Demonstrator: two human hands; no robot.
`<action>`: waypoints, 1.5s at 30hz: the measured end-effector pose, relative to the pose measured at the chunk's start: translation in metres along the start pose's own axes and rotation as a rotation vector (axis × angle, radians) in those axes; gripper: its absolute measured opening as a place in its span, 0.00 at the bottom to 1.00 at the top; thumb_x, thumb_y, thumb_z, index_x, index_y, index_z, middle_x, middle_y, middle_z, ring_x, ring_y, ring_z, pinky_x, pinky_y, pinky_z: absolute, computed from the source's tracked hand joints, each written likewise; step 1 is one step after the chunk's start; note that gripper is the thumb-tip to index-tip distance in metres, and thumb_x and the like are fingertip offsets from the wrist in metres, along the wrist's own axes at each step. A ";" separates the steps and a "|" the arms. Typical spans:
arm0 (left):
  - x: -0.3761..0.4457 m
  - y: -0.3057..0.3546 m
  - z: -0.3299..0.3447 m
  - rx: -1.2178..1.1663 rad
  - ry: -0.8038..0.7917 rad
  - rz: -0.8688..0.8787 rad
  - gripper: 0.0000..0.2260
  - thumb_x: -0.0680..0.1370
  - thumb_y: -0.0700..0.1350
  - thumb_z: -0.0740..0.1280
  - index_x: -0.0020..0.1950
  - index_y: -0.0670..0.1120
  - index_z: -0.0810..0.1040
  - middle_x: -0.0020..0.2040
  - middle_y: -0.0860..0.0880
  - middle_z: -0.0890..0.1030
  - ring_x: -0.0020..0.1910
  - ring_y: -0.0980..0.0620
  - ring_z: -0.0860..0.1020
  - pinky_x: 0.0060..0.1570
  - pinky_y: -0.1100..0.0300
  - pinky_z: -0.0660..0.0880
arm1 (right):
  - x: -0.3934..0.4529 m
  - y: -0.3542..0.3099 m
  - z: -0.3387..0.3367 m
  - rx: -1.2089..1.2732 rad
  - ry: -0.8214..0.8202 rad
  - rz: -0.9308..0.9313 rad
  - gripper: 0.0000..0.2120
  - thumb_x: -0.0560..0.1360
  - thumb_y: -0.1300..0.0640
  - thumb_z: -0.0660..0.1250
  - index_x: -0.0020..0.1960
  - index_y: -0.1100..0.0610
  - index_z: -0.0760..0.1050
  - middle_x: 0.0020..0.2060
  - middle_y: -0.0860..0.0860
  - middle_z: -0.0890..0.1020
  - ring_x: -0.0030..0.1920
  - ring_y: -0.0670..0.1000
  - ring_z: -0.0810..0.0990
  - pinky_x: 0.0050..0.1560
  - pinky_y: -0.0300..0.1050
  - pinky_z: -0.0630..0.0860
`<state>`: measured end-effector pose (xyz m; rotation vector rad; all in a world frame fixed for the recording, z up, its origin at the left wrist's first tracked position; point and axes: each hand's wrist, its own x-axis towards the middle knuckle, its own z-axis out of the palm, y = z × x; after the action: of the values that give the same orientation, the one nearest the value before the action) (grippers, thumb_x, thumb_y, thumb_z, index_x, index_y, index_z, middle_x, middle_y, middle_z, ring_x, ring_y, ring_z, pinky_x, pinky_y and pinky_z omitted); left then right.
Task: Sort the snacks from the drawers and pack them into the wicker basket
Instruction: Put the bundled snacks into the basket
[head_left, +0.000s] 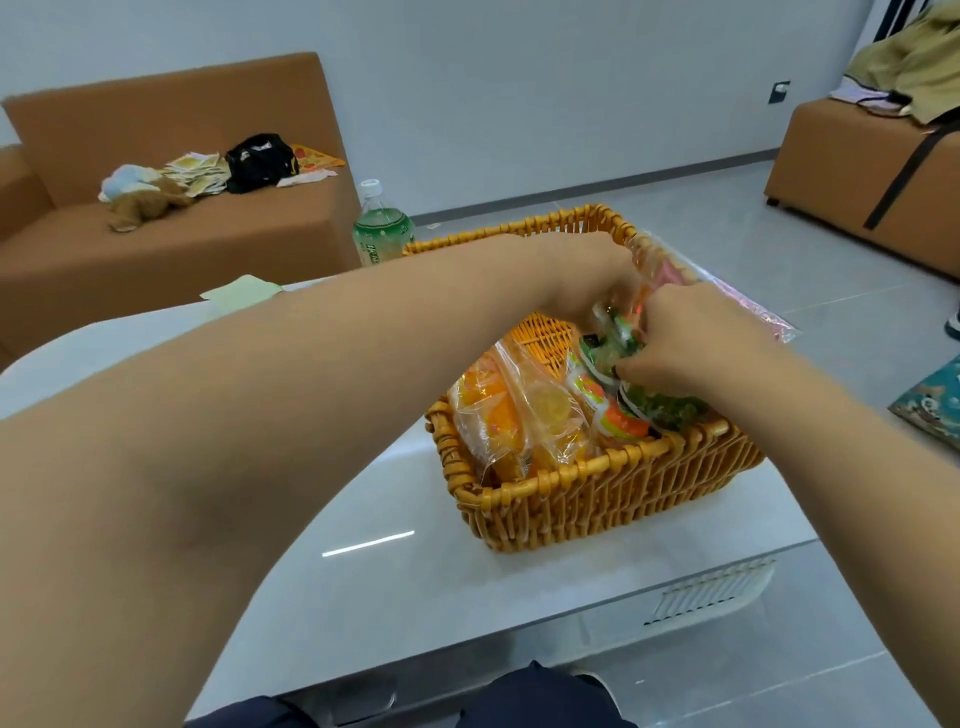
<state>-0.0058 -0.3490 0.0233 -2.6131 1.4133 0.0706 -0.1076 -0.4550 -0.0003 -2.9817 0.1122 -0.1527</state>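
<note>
A wicker basket (597, 499) stands on a white glossy table (395, 571). Inside lie clear packets of orange snacks (514, 415) at its left and green-and-orange packets (660, 410) at its right. My right hand (691, 343) is inside the basket, fingers curled round a green packet (613, 343). Reaching across from the left, my left hand (587, 275) is at the far right of the basket, fingers partly hidden among clear wrappers; what it grips cannot be made out. A pink-tinted clear packet (727, 296) leans over the basket's far right rim.
A green drink bottle (382, 228) stands behind the basket at the table's far edge. A pale green paper (244, 293) lies on the table's far left. A brown sofa (171, 234) carries clothes and papers; another brown seat (857, 171) is at the right.
</note>
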 end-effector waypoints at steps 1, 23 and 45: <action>0.000 0.001 0.001 0.012 0.022 -0.005 0.18 0.75 0.47 0.73 0.64 0.49 0.78 0.58 0.52 0.79 0.57 0.51 0.76 0.49 0.60 0.69 | -0.001 -0.001 0.001 -0.005 0.017 -0.007 0.22 0.70 0.47 0.70 0.31 0.54 0.60 0.29 0.52 0.69 0.33 0.54 0.72 0.33 0.46 0.70; -0.182 0.023 0.081 -0.996 0.761 -0.908 0.20 0.77 0.44 0.70 0.68 0.53 0.70 0.69 0.54 0.70 0.66 0.57 0.67 0.60 0.61 0.67 | 0.014 -0.055 0.034 0.273 -0.432 0.011 0.06 0.75 0.60 0.61 0.47 0.63 0.73 0.40 0.54 0.73 0.37 0.51 0.71 0.36 0.44 0.72; -0.315 0.066 0.045 -0.820 0.563 -0.975 0.20 0.78 0.45 0.69 0.69 0.48 0.70 0.71 0.48 0.69 0.68 0.51 0.69 0.60 0.63 0.65 | -0.108 -0.163 -0.022 0.162 -0.028 -0.451 0.26 0.79 0.50 0.62 0.75 0.51 0.60 0.73 0.49 0.67 0.72 0.52 0.64 0.69 0.52 0.68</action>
<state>-0.2322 -0.1159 0.0095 -3.9061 -0.0707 -0.2885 -0.2063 -0.2891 0.0368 -2.7948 -0.5510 -0.1614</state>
